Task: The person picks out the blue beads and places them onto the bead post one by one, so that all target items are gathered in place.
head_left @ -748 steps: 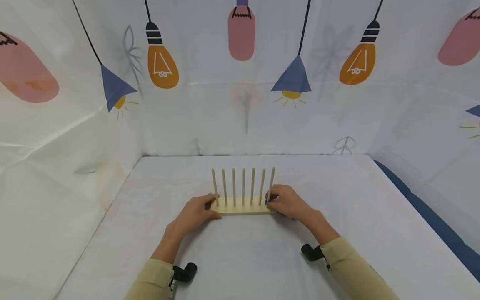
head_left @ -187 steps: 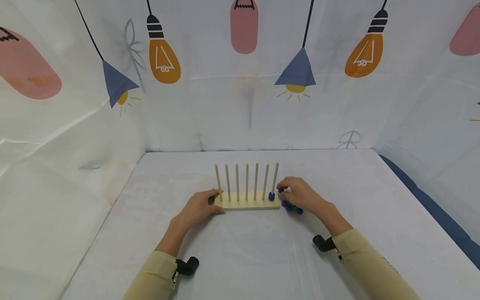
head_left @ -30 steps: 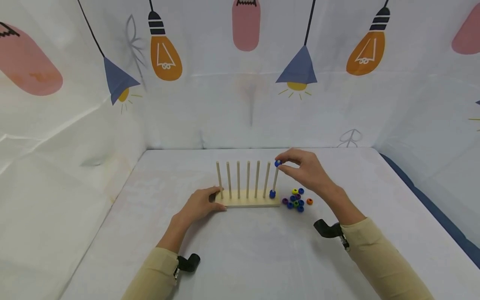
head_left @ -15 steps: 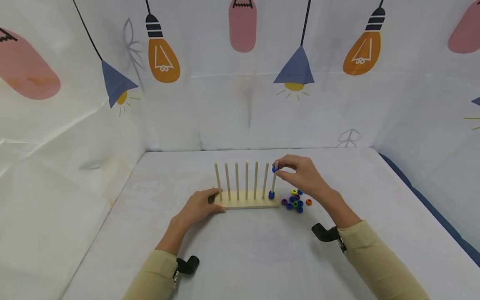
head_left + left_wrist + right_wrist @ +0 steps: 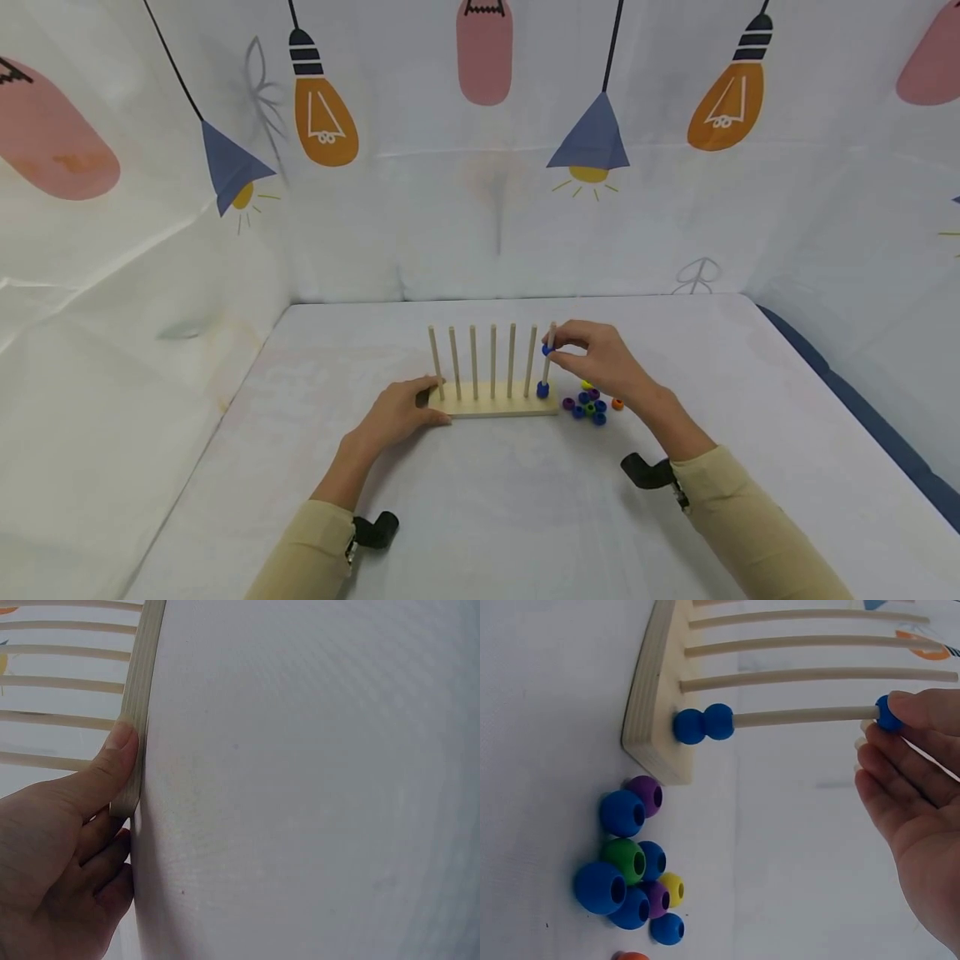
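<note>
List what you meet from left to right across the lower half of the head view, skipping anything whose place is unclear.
Left sleeve → left hand → middle peg → stacked blue beads → leftmost purple bead → orange bead → right sleeve.

Soft, diffuse light — the wrist views look dimmer.
</note>
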Tool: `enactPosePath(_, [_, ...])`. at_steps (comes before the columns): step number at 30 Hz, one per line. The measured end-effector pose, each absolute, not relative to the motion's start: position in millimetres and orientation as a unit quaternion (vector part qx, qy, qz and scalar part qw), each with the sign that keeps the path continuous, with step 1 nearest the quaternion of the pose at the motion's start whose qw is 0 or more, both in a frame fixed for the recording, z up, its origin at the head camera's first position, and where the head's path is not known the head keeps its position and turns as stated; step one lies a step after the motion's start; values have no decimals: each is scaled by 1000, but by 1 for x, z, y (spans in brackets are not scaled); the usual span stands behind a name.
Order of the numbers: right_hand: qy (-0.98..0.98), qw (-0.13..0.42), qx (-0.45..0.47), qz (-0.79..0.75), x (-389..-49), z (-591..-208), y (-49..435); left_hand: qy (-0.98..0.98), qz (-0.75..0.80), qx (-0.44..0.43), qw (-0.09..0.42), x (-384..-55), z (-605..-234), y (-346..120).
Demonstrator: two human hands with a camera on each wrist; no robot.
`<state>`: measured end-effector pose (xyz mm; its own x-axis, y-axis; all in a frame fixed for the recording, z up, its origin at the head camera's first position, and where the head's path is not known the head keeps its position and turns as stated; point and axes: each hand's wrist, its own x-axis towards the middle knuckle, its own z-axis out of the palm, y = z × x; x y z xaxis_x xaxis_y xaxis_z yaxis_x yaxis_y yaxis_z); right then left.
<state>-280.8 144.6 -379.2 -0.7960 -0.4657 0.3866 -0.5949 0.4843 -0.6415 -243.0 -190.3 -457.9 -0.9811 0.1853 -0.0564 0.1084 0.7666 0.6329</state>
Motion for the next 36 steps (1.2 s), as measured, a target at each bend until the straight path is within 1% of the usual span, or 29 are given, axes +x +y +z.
enactPosePath(14, [-865, 49, 291, 406, -280, -395, 145, 939, 330, 81, 57, -243, -457, -190])
enactPosePath(32, [-875, 45, 292, 384, -279, -405, 142, 937, 334, 87, 50, -243, -458, -191])
enactPosePath(36, [-875, 35, 286, 388, -279, -407, 141, 937, 335, 87, 53, -243, -459, -191])
